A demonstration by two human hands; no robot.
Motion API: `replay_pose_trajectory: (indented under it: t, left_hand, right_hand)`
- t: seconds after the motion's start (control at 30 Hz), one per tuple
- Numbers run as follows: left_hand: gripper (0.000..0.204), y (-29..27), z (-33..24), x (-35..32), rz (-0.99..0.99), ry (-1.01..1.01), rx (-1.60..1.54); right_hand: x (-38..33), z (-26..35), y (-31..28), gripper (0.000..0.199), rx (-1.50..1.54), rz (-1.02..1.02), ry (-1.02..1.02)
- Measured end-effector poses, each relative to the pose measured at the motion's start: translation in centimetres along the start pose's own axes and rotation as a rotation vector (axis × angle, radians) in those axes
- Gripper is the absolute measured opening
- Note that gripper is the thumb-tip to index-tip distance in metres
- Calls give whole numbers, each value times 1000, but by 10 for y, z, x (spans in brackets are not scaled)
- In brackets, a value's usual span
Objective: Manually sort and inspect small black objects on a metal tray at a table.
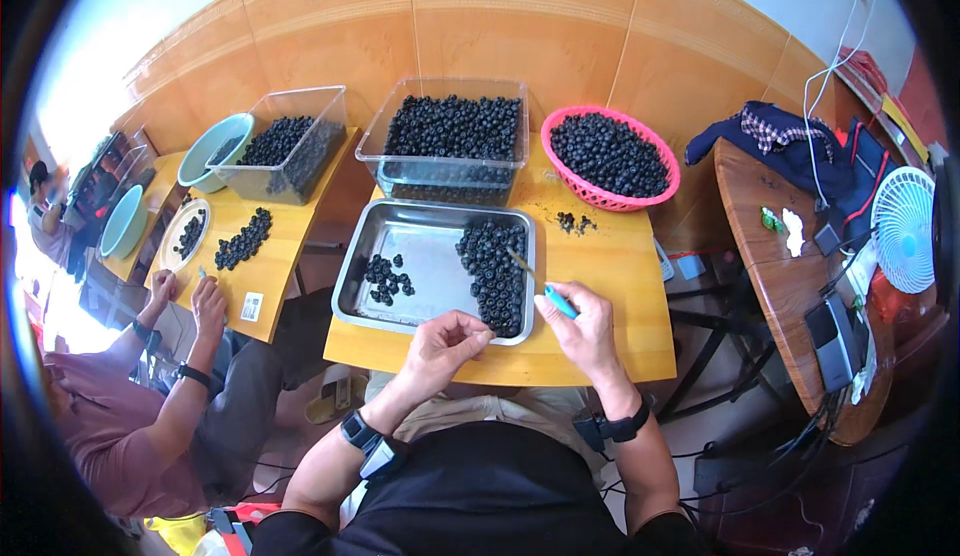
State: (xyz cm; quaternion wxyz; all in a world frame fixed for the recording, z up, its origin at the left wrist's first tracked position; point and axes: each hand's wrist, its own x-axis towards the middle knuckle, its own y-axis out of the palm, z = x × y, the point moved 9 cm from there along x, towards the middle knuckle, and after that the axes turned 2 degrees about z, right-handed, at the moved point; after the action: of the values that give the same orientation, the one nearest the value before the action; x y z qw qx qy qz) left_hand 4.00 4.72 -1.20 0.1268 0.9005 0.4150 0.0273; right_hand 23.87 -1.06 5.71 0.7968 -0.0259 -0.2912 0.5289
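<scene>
Colours: silver-grey metal tray (436,256) holding glossy black-blue round fruits (494,271); turquoise-handled tool (558,302) in the right hand (585,328); honey-yellow wooden table (610,286); clear plastic tub (445,168) and pink mesh basket (640,192), both filled with the same dark fruits; pale teal bowl (205,151); white plate (172,238); reddish-brown round side table (770,256); white fan (905,228); navy garment with red-and-white checked lining (775,131); black wristbands on both forearms; co-worker's sleeve (105,436) dusky mauve

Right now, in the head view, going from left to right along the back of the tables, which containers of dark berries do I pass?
Teal bowl → smaller clear tub → larger clear tub → pink basket.
</scene>
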Motion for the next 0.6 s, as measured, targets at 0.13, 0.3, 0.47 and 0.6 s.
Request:
replay_pose_trajectory:
  t: [0.13, 0.3, 0.47, 0.6]
  left_hand:
    - [16, -14, -18, -7, -101, 56, 437]
    - [16, -24, -33, -16, -184, 103, 624]
    - [18, -36, -34, -21, -215, 165, 750]
    - [16, -38, -37, -25, -223, 224, 750]
  right_hand:
    - [28, -21, -28, 29, -103, -106, 19]
    - [57, -40, -48, 29, -172, -167, 38]
    - [60, -54, -37, 26, -166, -130, 57]
    - [58, -53, -12, 28, -183, 9, 41]
